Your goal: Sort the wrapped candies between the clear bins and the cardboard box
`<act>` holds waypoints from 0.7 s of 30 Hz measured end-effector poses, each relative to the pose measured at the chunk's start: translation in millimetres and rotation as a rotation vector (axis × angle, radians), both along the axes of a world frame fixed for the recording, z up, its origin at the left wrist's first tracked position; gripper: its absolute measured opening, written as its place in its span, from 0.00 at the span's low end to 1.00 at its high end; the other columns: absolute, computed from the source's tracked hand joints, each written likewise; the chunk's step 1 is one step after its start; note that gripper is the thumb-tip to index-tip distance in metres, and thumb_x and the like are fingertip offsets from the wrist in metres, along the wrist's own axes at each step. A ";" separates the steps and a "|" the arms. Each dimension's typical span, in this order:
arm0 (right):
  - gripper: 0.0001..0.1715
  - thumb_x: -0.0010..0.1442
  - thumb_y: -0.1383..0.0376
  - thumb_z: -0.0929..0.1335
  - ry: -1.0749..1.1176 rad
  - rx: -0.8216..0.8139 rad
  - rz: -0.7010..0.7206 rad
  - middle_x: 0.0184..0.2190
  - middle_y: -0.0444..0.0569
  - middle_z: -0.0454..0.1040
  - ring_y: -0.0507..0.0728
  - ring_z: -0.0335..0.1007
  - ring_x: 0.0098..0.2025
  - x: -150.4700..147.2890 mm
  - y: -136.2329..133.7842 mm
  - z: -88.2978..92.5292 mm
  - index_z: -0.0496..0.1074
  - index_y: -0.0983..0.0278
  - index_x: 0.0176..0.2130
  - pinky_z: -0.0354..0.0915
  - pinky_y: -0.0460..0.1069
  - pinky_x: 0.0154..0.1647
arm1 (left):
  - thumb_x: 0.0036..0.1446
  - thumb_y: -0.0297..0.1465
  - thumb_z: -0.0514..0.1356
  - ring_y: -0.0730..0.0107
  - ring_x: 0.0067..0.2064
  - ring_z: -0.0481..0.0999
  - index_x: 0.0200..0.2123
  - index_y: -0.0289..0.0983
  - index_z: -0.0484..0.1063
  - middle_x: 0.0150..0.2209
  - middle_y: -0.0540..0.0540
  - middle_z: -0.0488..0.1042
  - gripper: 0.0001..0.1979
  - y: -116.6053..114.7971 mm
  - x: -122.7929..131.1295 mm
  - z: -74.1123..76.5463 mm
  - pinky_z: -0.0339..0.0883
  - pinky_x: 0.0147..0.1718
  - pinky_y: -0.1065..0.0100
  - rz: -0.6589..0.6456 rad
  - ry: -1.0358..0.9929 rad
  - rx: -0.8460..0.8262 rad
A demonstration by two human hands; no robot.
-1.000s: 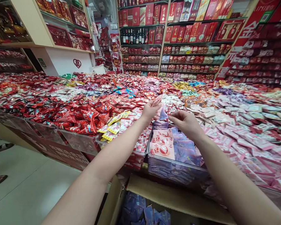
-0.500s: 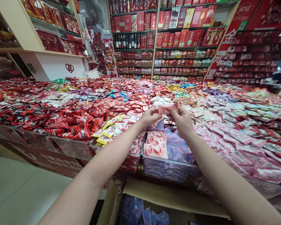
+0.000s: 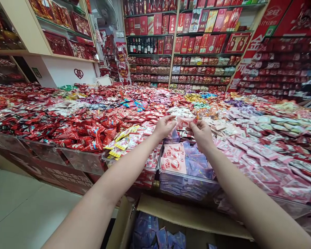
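Two hands are closed on one pink packet (image 3: 185,122): our left hand (image 3: 165,127) pinches its left end and our right hand (image 3: 202,133) pinches its right end. We hold it just above the far edge of the clear bin (image 3: 186,181) of purple packets.

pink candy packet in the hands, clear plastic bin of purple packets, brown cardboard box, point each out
pink candy packet (image 3: 185,121), head view, middle of its face
clear plastic bin (image 3: 186,188), head view, front wall
brown cardboard box (image 3: 186,216), head view, open flap
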State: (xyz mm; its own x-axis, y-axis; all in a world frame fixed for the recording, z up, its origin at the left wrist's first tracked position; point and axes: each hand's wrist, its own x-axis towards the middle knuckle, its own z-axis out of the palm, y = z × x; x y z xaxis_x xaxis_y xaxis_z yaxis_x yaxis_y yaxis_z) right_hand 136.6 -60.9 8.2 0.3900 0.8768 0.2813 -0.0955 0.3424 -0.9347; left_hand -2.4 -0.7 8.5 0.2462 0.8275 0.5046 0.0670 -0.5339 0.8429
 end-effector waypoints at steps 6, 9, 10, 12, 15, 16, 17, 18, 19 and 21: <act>0.17 0.42 0.59 0.69 -0.140 0.094 0.092 0.28 0.44 0.69 0.48 0.63 0.26 -6.7 0.3 -0.6 0.64 0.65 0.31 0.61 0.45 0.26 | 0.47 0.28 0.58 0.69 0.39 0.71 0.37 0.33 0.69 0.37 0.44 0.73 0.11 -8.8 2.0 2.6 0.63 0.41 0.68 -0.013 0.146 0.140; 0.17 0.45 0.58 0.66 -0.208 0.035 -0.045 0.30 0.45 0.68 0.51 0.64 0.28 -1.4 4.2 -4.1 0.60 0.63 0.34 0.62 0.47 0.28 | 0.48 0.28 0.58 0.71 0.36 0.72 0.35 0.34 0.69 0.34 0.46 0.73 0.09 -2.2 1.0 2.6 0.65 0.38 0.69 0.079 0.053 0.137; 0.17 0.46 0.58 0.65 -0.286 -0.004 -0.117 0.30 0.46 0.68 0.52 0.64 0.28 1.6 5.2 -5.6 0.59 0.63 0.35 0.62 0.49 0.28 | 0.48 0.28 0.57 0.71 0.35 0.72 0.35 0.34 0.68 0.33 0.46 0.73 0.09 0.4 0.2 2.8 0.65 0.37 0.69 0.127 0.011 0.138; 0.21 0.46 0.61 0.65 -0.510 -0.064 -0.217 0.28 0.47 0.68 0.54 0.64 0.28 7.5 5.9 -8.7 0.57 0.64 0.40 0.61 0.51 0.30 | 0.48 0.29 0.57 0.71 0.35 0.72 0.35 0.34 0.68 0.33 0.45 0.72 0.09 4.3 -1.6 3.7 0.65 0.37 0.69 0.212 -0.060 0.143; 0.24 0.46 0.63 0.65 -0.783 -0.116 -0.179 0.26 0.48 0.69 0.56 0.65 0.28 12.8 4.5 -12.5 0.57 0.66 0.43 0.60 0.51 0.31 | 0.49 0.29 0.57 0.70 0.36 0.72 0.35 0.34 0.68 0.34 0.45 0.72 0.09 5.4 -4.0 5.3 0.65 0.38 0.68 0.269 -0.107 0.154; 0.21 0.47 0.63 0.64 -0.841 -0.134 -0.119 0.26 0.48 0.70 0.56 0.65 0.28 13.3 3.9 -13.4 0.59 0.65 0.43 0.60 0.50 0.30 | 0.49 0.29 0.57 0.69 0.36 0.72 0.35 0.34 0.68 0.34 0.44 0.72 0.09 5.0 -4.5 5.7 0.65 0.38 0.68 0.274 -0.112 0.156; 0.18 0.48 0.63 0.64 -0.897 -0.152 -0.051 0.26 0.48 0.70 0.55 0.65 0.27 13.3 3.3 -14.0 0.62 0.64 0.41 0.60 0.49 0.30 | 0.48 0.29 0.57 0.69 0.36 0.72 0.35 0.33 0.68 0.34 0.44 0.73 0.09 4.4 -4.8 6.0 0.65 0.38 0.68 0.275 -0.115 0.158; 0.14 0.49 0.63 0.63 -0.950 -0.164 0.017 0.26 0.47 0.71 0.55 0.65 0.27 12.8 2.9 -14.5 0.64 0.63 0.39 0.59 0.49 0.30 | 0.48 0.29 0.57 0.69 0.36 0.72 0.35 0.33 0.68 0.35 0.44 0.73 0.09 3.9 -5.0 6.2 0.65 0.38 0.68 0.277 -0.116 0.160; 0.12 0.51 0.63 0.62 -0.994 -0.162 0.081 0.27 0.47 0.72 0.54 0.65 0.28 11.9 2.6 -14.7 0.67 0.63 0.37 0.59 0.49 0.30 | 0.48 0.29 0.57 0.69 0.36 0.72 0.35 0.33 0.68 0.35 0.44 0.73 0.09 3.6 -5.0 6.3 0.65 0.38 0.68 0.278 -0.116 0.160; 0.11 0.52 0.63 0.60 -1.034 -0.118 0.186 0.29 0.48 0.73 0.54 0.66 0.30 9.6 2.4 -14.9 0.69 0.62 0.34 0.59 0.49 0.33 | 0.48 0.29 0.57 0.70 0.37 0.72 0.35 0.34 0.68 0.35 0.44 0.73 0.09 3.5 -5.0 6.2 0.65 0.38 0.68 0.282 -0.116 0.157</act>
State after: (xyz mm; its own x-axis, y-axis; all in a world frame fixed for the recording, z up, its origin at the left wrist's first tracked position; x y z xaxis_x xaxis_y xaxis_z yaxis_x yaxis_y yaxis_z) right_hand 146.2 -58.5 -6.7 -0.1338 0.9415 0.3092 0.7244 0.3059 -0.6179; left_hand -7.4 2.8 14.7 -0.0480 0.7646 0.6427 0.1395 -0.6320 0.7623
